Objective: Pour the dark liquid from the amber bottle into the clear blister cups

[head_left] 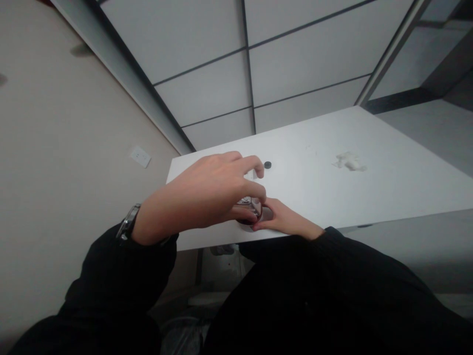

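Observation:
Near the front edge of the white table, a small shiny, glass-like object (pixel 244 200) with a dark reddish lower part stands between my hands. My left hand (pixel 218 187) reaches over it from the left, thumb and a bent finger closed about its side and top; the other fingers curl above. From the right, my right hand (pixel 286 217) grips the object's side with thumb and fingers. Much of it is hidden behind my left hand, so its kind is unclear. Just beyond my left fingertips lies a small dark round cap (pixel 268 165).
The white tabletop (pixel 306 187) runs off to the right, with a crumpled white tissue (pixel 349 161) on it. White panelled sliding doors (pixel 207 54) stand behind the table. At left is a beige wall with a socket (pixel 141 157).

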Available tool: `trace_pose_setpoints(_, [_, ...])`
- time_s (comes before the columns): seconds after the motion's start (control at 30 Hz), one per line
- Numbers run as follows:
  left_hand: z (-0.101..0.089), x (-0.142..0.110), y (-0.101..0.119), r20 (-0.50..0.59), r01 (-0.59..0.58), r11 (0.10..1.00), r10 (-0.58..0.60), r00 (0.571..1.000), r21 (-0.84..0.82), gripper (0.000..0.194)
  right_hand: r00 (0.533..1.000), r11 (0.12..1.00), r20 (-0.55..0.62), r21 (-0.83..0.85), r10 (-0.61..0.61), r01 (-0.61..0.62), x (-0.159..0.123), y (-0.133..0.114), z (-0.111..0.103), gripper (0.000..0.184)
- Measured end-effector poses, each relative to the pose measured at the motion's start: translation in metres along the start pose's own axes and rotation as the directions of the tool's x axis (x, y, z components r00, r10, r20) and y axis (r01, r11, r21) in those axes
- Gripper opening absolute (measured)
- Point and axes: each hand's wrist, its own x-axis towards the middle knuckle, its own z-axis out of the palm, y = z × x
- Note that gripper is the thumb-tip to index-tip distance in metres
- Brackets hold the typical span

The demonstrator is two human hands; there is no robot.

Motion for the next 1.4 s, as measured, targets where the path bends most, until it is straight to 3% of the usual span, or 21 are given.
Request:
trace_pose_setpoints(0.63, [-0.003,0.006,0.001,0.026,0.001,1.000,-0.001,1.000,-0.023,0.020,1.000,0.999,0.027,0.049,0.000,-0.001,0.001,-0.005,0.000,0.063])
trace_pose_setpoints(0.9, [0.000,0.003,-0.002,-0.015,-0.005,0.998,0.004,1.000,-0.057,0.020,1.000,1.000,0.022,0.027,-0.016,0.015,0.001,-0.001,0.000,0.068])
trace_pose_setpoints(1.1, [0.016,-0.014,-0.013,-0.146,-0.006,0.987,-0.017,0.989,-0.158,0.018,1.000,1.000,-0.006,-0.014,-0.007,0.007,0.000,0.003,0.001,0.080])
trace_pose_setpoints(1.4, [0.055,-0.045,-0.020,-0.317,0.068,0.890,-0.230,0.920,-0.450,0.023,1.000,1.000,0.008,0.030,-0.009,0.009,0.000,0.000,0.000,0.086])
